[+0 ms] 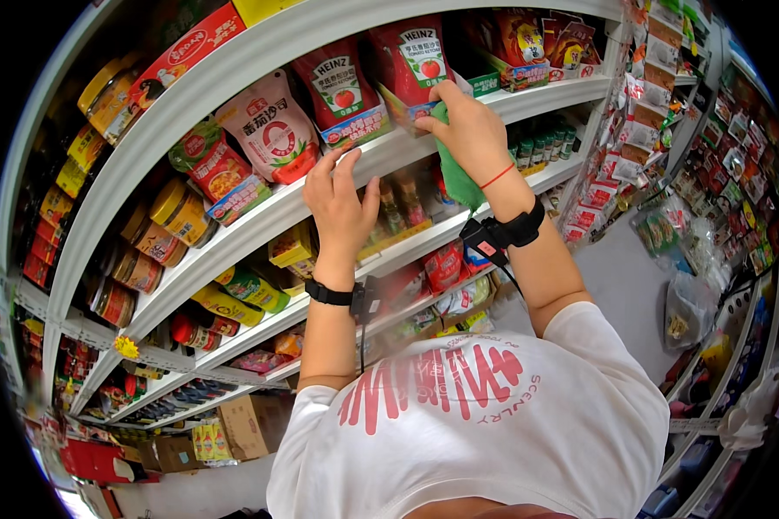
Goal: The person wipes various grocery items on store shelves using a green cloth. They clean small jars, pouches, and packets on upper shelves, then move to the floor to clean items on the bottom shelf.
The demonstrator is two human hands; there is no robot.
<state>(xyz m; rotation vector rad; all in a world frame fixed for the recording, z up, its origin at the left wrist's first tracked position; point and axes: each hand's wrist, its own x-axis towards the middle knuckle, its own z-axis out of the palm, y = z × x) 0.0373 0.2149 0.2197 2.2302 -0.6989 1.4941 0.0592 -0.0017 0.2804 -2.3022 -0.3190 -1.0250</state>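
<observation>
My right hand [470,126] holds a green cloth [453,168] under its palm, while its fingertips are at the front tray of a Heinz ketchup pouch [422,61]. My left hand [341,198] is empty, its fingers apart and raised near the white shelf edge [389,156], just below a second Heinz ketchup pouch [337,84] in a printed display tray [357,130]. Left of that stands a pale pink tomato sauce pouch [269,130] with a spout. Both wrists wear black straps with small devices and cables.
Yellow-lidded jars [183,211] and other jars fill the shelf's left part. Sauce packets [519,45] stand at the right. Small green-capped bottles [545,149] and yellow bottles [253,289] are on the shelf below. Hanging packets [642,117] line the shelf end; plastic bags [691,311] lie at the right.
</observation>
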